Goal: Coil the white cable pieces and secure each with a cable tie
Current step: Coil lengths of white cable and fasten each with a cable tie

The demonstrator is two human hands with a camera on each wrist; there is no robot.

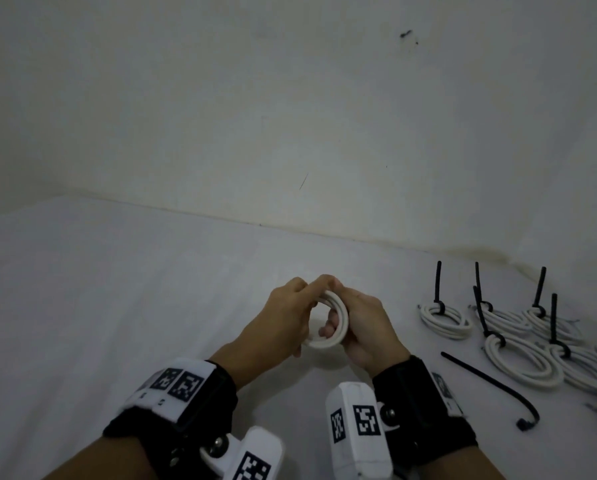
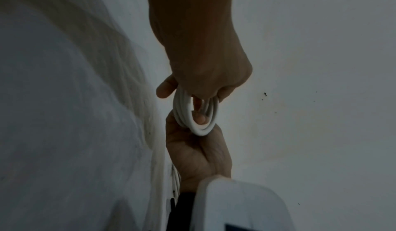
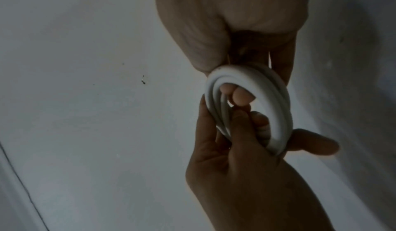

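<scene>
A white cable coil (image 1: pixel 336 322) of several turns is held above the white table, between both hands. My left hand (image 1: pixel 290 315) grips its left side, with fingers curled through the ring. My right hand (image 1: pixel 361 325) grips its right side, thumb on top. In the left wrist view the coil (image 2: pixel 199 116) hangs between my left hand (image 2: pixel 203 62) above and my right hand (image 2: pixel 197 153) below. The right wrist view shows the coil (image 3: pixel 276 99) with fingertips (image 3: pixel 242 97) inside the ring. I see no tie on this coil. A loose black cable tie (image 1: pixel 491 389) lies right of my hands.
Several white coils bound with black ties, such as one coil (image 1: pixel 444 320) and another coil (image 1: pixel 522 362), lie at the right edge, their tie tails sticking up. The white table (image 1: pixel 117 289) runs back to a pale wall (image 1: pixel 290 116).
</scene>
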